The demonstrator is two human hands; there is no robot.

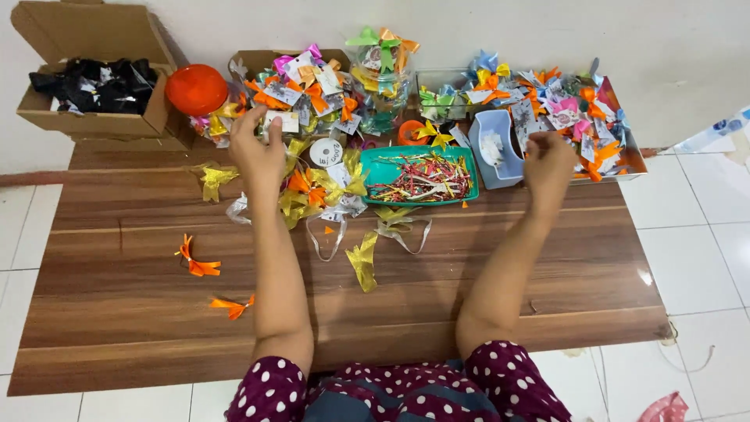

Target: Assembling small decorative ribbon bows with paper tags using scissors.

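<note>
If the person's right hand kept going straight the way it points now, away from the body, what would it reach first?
Probably the heap of small carded ribbon bows in the tray just beyond the right hand. The pale blue plastic holder sits to the side of that line. Depth is hard to judge from above, so the hand may already touch the heap.

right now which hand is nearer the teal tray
Right. The right hand is just right of the teal tray, past the grey-blue bin. The left hand is farther off, left of it.
</note>
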